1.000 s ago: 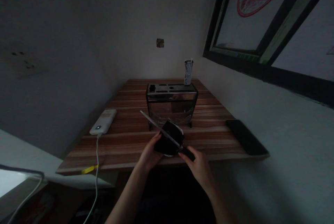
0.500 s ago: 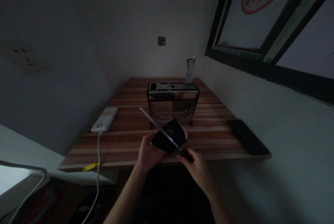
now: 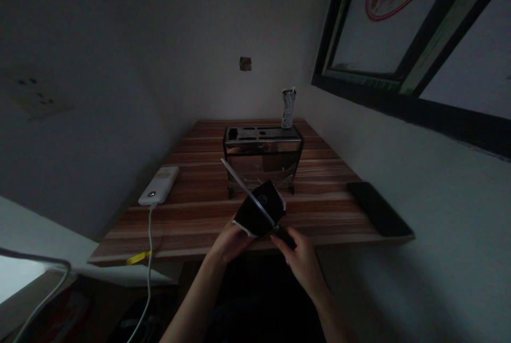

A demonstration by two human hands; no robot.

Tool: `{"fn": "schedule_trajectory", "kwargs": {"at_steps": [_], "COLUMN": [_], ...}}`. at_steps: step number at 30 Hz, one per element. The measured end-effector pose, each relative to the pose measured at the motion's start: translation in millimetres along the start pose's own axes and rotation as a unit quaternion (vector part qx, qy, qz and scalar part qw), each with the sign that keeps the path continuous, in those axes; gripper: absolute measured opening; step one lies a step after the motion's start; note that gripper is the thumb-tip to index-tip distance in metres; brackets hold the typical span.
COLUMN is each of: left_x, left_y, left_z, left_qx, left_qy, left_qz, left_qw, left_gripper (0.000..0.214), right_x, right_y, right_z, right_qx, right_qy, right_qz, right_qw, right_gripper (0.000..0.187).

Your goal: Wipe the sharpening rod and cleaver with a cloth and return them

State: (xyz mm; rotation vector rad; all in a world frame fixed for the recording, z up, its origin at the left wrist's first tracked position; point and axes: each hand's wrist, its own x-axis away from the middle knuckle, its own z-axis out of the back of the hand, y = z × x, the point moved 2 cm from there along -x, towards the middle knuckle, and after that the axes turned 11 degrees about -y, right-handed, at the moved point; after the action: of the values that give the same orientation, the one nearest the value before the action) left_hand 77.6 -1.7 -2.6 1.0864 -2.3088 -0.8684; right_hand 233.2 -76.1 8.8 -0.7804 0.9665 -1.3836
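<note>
My right hand is closed round the black handle of a long, narrow knife. Its pale blade slants up and to the left, across a black cloth. The cloth has a faint round emblem and whitish edges. From below, my left hand holds the cloth against the blade, its fingers mostly hidden beneath. Behind the knife tip stands a metal-and-dark knife holder with slots in its top. Both hands are over the table's front edge.
On the wood-grain table, a white power bank with a cable lies left and a black phone right. A wrapped upright object stands at the back. Yellow tape marks the front edge. Walls close in both sides.
The cloth has shifted and turned slightly in my left hand, showing more of its pale lower edge. The knife tip has moved a little right and up. My right hand stays nearly in place.
</note>
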Motion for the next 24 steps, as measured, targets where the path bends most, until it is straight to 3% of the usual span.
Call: {"fn": "schedule_trajectory", "kwargs": {"at_steps": [5, 8, 13, 20, 24], "left_x": [-4, -6, -8, -8, -6], "left_y": [-5, -6, -2, 1, 1], "left_z": [-6.4, -7.2, -8.7, -16.6, -16.1], "left_qx": [-0.094, -0.134, -0.196, -0.212, -0.242], "left_qy": [-0.024, -0.007, 0.052, 0.057, 0.073], "left_qz": [-0.049, -0.084, -0.142, -0.144, -0.158], "left_qw": [0.994, 0.987, 0.969, 0.965, 0.955], "left_gripper": [0.049, 0.058, 0.048, 0.041, 0.035], "right_x": [-1, -2, -5, -8, -7], "right_y": [2, 1, 0, 2, -1], "right_z": [-1, -3, -9, -15, -12], "right_qx": [-0.009, 0.007, 0.055, 0.11, 0.112], "right_qy": [-0.005, -0.021, -0.013, 0.003, -0.023], "right_qz": [0.009, 0.014, 0.006, 0.008, 0.024], "right_qw": [1.0, 1.0, 0.998, 0.994, 0.993], "right_gripper": [0.027, 0.025, 0.028, 0.023, 0.022]}}
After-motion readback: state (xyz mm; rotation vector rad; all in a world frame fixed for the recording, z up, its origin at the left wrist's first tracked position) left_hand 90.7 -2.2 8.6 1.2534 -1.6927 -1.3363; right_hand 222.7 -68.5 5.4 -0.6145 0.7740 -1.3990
